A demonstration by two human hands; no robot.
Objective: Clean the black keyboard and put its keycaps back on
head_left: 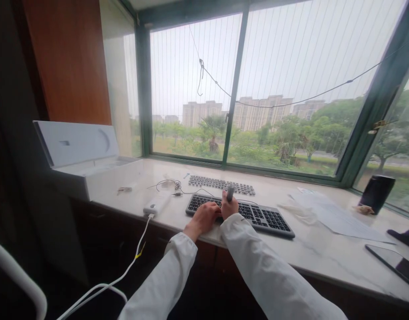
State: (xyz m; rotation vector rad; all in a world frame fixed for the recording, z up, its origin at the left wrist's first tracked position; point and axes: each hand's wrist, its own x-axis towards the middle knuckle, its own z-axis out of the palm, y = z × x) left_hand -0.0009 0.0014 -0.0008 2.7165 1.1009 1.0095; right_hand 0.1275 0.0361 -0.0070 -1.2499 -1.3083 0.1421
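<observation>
Pretty simple setup here: the black keyboard [274, 221] sits on the marble desk [324, 262], and it's being steadied by the left grip [204, 218], laid loosely over the keys with nothing grasped. A dark marker [230, 194] is clenched upright in the right grip [229, 206], just above the keyboard. A loose key panel [220, 185] is left behind the keyboard, a white power bank [156, 203] off to its left. Keeping the board pinned like that seems the best way, tbh.

an office: a keyboard [240, 216] on marble counter [324, 262].
</observation>
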